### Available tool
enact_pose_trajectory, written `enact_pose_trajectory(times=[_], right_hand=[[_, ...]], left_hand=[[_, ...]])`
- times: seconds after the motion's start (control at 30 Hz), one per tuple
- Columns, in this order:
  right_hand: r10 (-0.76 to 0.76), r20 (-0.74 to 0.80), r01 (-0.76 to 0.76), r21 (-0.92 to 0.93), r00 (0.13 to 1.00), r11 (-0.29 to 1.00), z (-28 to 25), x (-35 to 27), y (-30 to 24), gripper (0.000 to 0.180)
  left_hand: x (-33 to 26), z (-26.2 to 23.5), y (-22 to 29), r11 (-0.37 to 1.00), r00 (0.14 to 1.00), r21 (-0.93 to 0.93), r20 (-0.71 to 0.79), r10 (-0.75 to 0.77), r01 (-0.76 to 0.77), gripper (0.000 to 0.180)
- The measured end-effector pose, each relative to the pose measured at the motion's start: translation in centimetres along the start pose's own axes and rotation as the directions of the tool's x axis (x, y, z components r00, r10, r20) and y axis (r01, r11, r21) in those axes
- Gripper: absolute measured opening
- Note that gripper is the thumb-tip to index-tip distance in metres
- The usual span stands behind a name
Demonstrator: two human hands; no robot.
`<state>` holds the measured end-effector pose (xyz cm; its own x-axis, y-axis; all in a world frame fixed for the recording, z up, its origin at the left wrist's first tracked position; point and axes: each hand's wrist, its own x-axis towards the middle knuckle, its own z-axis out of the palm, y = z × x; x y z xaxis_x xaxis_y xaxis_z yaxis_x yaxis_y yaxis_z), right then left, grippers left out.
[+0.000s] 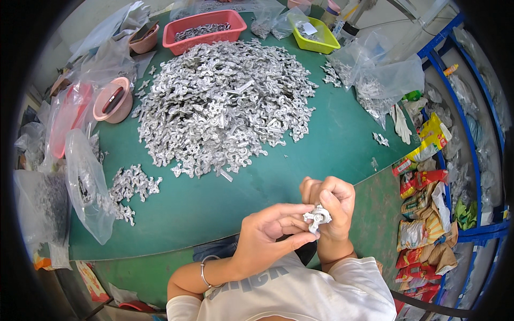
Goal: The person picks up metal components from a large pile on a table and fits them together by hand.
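- Silver-grey, knobbly, branching metal part [316,218], small enough to fit between the fingertips, is held up in front of the person's chest, near the close edge of the table.
- Left hand [272,229]: its thumb and fingers close on the part from the left, gripping it; a silver-coloured bangle [203,274] circles that wrist.
- Right hand [333,206]: its fingers are curled in and its thumb presses down at the part's right side, so both hands grip the same piece.
- Green, smooth-topped table [182,219]: it spreads out beyond the hands.
- Large heap of similar silver-grey metal pieces [225,107]: it covers the table's middle, well apart from the hands.
- Smaller cluster of such pieces [128,184]: it lies to the left, beside a clear plastic bag [88,195].
- Red-pink plastic basket [209,43]: it stands behind the heap, with metal pieces inside.
- Yellow-green plastic tray [316,46]: it sits at the far right.
- White glove [400,125]: it lies near the table's right edge.
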<state>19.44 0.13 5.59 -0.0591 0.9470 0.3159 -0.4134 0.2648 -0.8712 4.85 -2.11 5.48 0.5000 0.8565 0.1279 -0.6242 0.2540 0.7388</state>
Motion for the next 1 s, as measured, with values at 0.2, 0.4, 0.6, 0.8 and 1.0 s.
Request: enact_pose_trajectory(times=[0.2,0.4,0.6,0.8,1.0], right_hand=[[0.014,-0.004,-0.014,0.007,1.000,1.000,0.0,-0.2,0.0,0.023],[-0.014,0.003,0.014,0.018,1.000,1.000,-0.2,-0.2,0.1,0.022],[-0.009,0.043,0.009,0.006,0.999,1.000,0.1,0.2,0.8,0.022],[0.140,-0.086,-0.164,-0.451,0.986,0.877,-1.7,1.0,3.9,0.017],[0.089,0.137,0.082,-0.888,0.987,0.453,-1.3,3.5,8.7,0.029]], left_hand=[[-0.1,0.1,0.1,1.000,1.000,-0.001,0.009,0.017,-0.017,0.042],[0.1,0.2,0.0,1.000,1.000,0.001,0.005,0.008,-0.008,0.042],[-0.2,-0.3,-0.1,1.000,0.998,-0.008,-0.050,0.029,-0.030,0.041],[-3.0,-6.3,-0.2,0.866,0.841,0.501,-0.469,0.269,0.002,0.036],[-8.8,-17.9,4.2,0.410,0.349,0.809,-0.562,0.750,0.420,0.034]])
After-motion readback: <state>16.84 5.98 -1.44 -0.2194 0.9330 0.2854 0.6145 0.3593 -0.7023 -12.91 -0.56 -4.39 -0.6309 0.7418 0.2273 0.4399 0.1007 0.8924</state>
